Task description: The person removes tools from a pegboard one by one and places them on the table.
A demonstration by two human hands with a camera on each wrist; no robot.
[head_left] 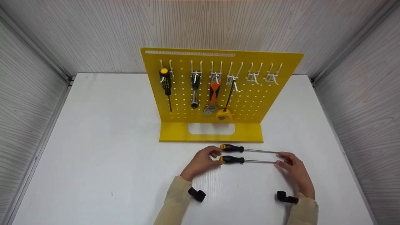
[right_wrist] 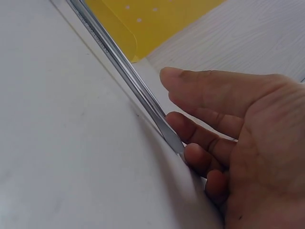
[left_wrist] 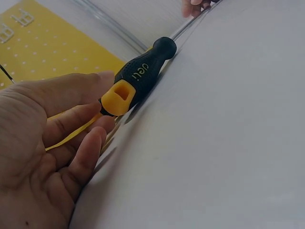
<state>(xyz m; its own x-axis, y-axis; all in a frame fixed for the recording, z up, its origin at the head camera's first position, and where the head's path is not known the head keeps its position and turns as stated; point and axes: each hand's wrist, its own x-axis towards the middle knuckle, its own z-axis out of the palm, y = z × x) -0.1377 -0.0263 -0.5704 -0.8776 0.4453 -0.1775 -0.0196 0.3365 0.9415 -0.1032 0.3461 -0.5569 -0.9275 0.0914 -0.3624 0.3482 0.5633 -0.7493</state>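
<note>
– Firstly, state the items and their position.

– Near screwdriver (head_left: 232,159) and far screwdriver (head_left: 232,148), lying side by side on the white table (head_left: 109,140) with a narrow gap between them. Long axes run left to right, close to parallel; handles to my left, tips to my right.

– And the grip?

– My left hand (head_left: 201,161) is at the handle ends, thumb touching the near one, fingers at the far one, parted. My right hand (head_left: 296,169) is at the tips, thumb and fingers likewise apart. I find neither clamped on anything.

– Which hand is nearer, then?

– Left for the handles, right for the tips; both tools lie lengthwise between my hands. I judge that the governing relation.

– Surroundings?

– Just beyond the far screwdriver, the foot of a yellow pegboard (head_left: 172,132). Hung on it, left to right: a black-handled screwdriver (head_left: 165,79), a ratchet-like tool (head_left: 195,82), an orange-handled adjustable wrench (head_left: 214,89) and a yellow tape measure (head_left: 224,115)
</note>
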